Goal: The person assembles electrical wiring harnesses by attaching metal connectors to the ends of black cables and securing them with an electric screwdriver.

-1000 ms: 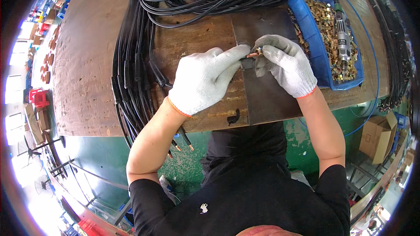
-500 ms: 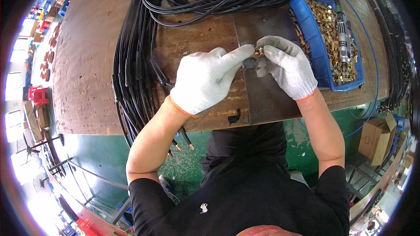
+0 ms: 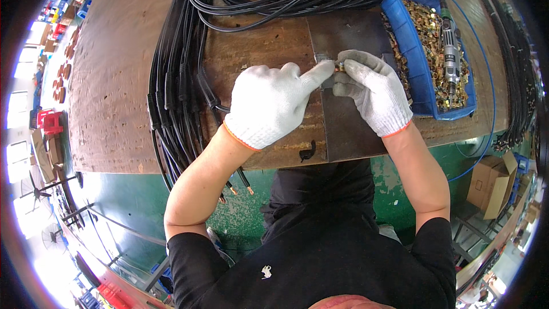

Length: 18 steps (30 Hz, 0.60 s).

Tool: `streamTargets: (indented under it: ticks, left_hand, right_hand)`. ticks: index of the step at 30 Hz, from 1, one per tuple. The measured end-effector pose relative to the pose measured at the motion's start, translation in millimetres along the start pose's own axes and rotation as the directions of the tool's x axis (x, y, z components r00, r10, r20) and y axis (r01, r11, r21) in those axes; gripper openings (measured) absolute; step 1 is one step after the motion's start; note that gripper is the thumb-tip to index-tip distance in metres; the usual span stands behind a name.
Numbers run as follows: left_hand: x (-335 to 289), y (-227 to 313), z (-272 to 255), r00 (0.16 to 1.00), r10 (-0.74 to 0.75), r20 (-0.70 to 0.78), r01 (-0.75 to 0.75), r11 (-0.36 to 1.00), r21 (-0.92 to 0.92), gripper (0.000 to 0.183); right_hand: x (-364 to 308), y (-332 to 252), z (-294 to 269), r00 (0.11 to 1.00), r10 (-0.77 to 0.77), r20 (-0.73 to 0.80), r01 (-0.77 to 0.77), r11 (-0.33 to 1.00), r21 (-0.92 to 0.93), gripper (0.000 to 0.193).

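My two gloved hands meet over the wooden table. My left hand is closed around a black cable, which runs in under the glove from the left; most of the gripped length is hidden. My right hand pinches a small metal fitting between thumb and fingers, at the tip of my left index finger. The fingers cover most of the fitting and the cable end there. A bundle of black cables lies left of my left hand, several bare copper ends hanging past the table's front edge.
Right of my right hand stands a blue bin full of small brass-coloured parts, a power screwdriver lying across it with a blue hose. Coiled black cables cover the back. A black scrap lies near the front edge.
The fingers of both hands have closed nearer together around the small fitting, covering the copper that showed between them. My left hand has shifted its grip slightly.
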<state>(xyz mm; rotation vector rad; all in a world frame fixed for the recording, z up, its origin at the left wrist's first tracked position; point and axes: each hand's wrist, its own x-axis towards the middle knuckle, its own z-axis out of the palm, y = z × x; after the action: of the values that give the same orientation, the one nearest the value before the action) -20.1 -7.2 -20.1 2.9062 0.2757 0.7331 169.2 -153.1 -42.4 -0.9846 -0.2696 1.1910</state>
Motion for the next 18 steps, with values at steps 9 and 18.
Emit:
streamTargets:
  ticks: [9,18]
  left_hand:
    - [-0.8,1.6,-1.8,0.997,0.002,0.074,-0.007,0.998,0.063,0.049]
    - [-2.7,1.4,-3.1,0.996,-0.009,0.09,0.001,0.996,0.087,0.048]
  right_hand:
    - [-0.7,6.7,3.1,0.998,-0.046,-0.053,0.046,0.999,0.0,0.02]
    - [-4.0,10.2,12.8,0.988,-0.124,-0.09,0.116,0.989,-0.089,0.02]
